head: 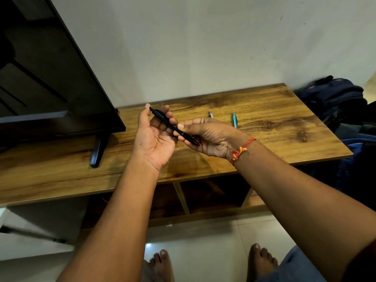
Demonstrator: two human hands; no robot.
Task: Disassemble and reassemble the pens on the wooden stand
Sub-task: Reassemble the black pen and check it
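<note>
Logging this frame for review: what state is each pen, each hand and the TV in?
black pen: in one piece, held above the wooden stand by both hands.
left hand: fingers curled round the black pen's rear end.
right hand: pinches the black pen's front half.
teal pen: lying on the wooden stand, untouched.
pale pen: lying on the wooden stand, mostly hidden behind the right hand.
television: screen dark.

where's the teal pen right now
In the head view the teal pen lies on the wooden stand, right of centre, just beyond the right hand holding the black pen, with a pale pen lying to its left.
</note>
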